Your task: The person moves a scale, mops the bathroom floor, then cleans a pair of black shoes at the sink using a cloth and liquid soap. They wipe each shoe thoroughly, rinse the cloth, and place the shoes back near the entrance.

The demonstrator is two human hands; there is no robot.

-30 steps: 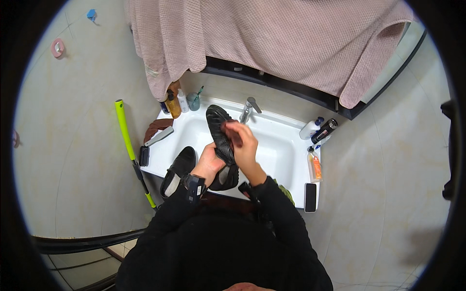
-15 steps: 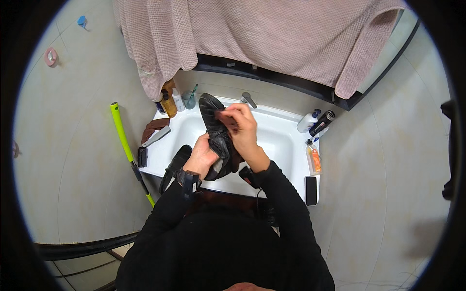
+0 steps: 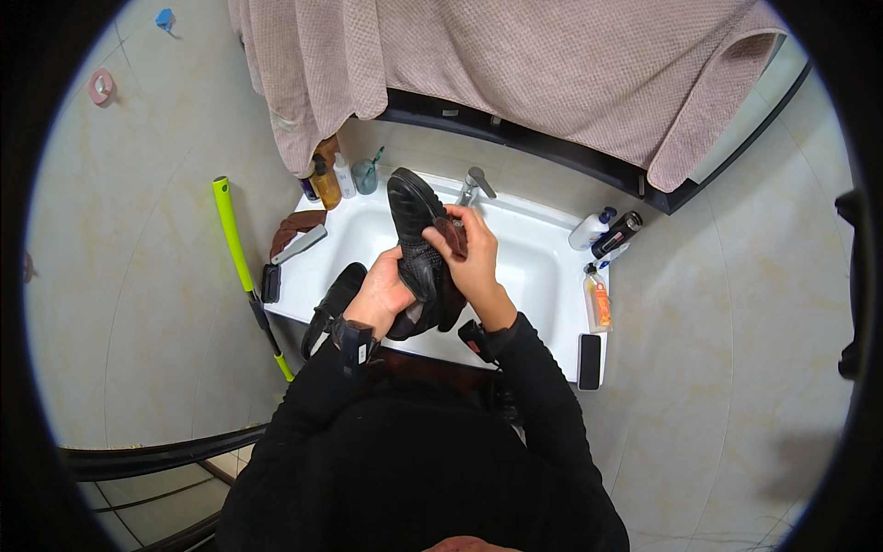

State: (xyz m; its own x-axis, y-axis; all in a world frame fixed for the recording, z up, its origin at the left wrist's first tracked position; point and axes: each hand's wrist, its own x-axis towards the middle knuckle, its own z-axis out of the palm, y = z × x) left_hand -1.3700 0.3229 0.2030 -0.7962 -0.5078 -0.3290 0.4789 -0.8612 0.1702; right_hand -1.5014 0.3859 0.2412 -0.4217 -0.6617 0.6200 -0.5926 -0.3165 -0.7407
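Over the white sink, my left hand (image 3: 379,293) grips a black shoe (image 3: 410,204), its toe pointing away from me and its heel end toward me. My right hand (image 3: 476,262) is closed on a dark brown cloth (image 3: 451,236), bunched between thumb and fingers at the shoe's right side. More dark material hangs below that hand; whether it belongs to the cloth or the shoe I cannot tell. The other black shoe (image 3: 337,296) rests at the sink's front left edge, partly behind my left wrist.
The sink (image 3: 538,276) has a faucet (image 3: 475,184) at its back. Left corner: an amber bottle (image 3: 326,189), a cup (image 3: 365,177), a brown cloth (image 3: 292,230) and a grey-handled tool (image 3: 302,244). Right side: several bottles, including an orange-labelled one (image 3: 598,302), and a phone (image 3: 590,361).
My right hand has turned and come slightly toward me and to the right along the shoe, so the brown cloth shows more. My left hand keeps its grip. The whole view has shifted slightly.
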